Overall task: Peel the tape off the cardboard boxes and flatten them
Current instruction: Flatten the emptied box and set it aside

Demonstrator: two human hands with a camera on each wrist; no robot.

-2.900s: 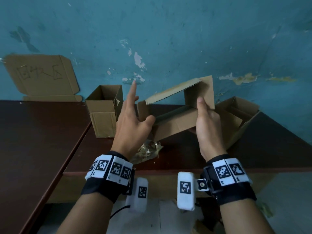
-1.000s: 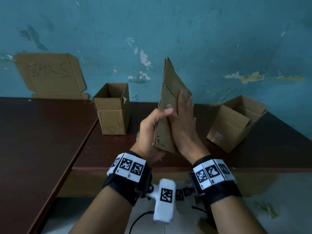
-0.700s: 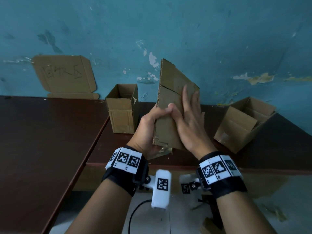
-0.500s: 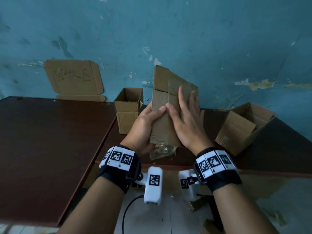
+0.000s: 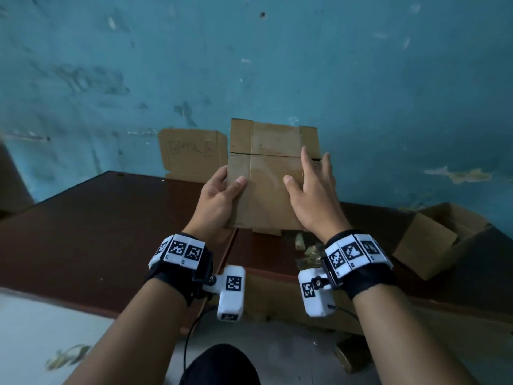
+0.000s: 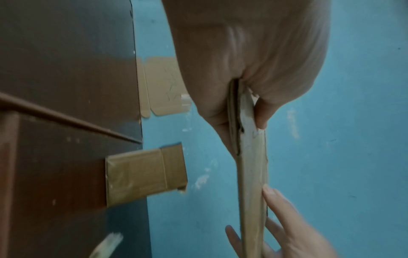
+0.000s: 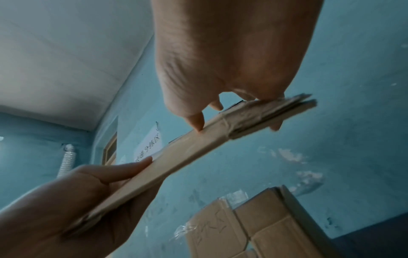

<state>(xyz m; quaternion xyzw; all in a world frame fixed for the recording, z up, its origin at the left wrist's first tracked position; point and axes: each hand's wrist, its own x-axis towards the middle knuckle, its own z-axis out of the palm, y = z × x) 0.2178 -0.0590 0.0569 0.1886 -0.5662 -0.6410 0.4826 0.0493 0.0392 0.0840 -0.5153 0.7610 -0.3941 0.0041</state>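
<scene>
I hold a flattened cardboard box (image 5: 266,184) upright in front of the blue wall, its broad face toward me. My left hand (image 5: 219,198) grips its left edge, thumb on the front and fingers behind. The left wrist view shows the box (image 6: 249,157) edge-on, wedged between thumb and fingers. My right hand (image 5: 311,190) lies with straight, spread fingers against the right part of the box. In the right wrist view my thumb tip touches the box's taped edge (image 7: 220,132).
An open cardboard box (image 5: 433,240) lies tipped on the dark table (image 5: 97,232) at the right. A taped small box (image 6: 145,176) stands on the table. A flat cardboard piece with writing (image 5: 191,157) leans on the wall. Crumpled tape (image 5: 308,248) lies below my right hand.
The box went from open to pressed flat between my hands. It has turned from edge-on to face-on, and my right hand has slid toward its right edge. My view swung left.
</scene>
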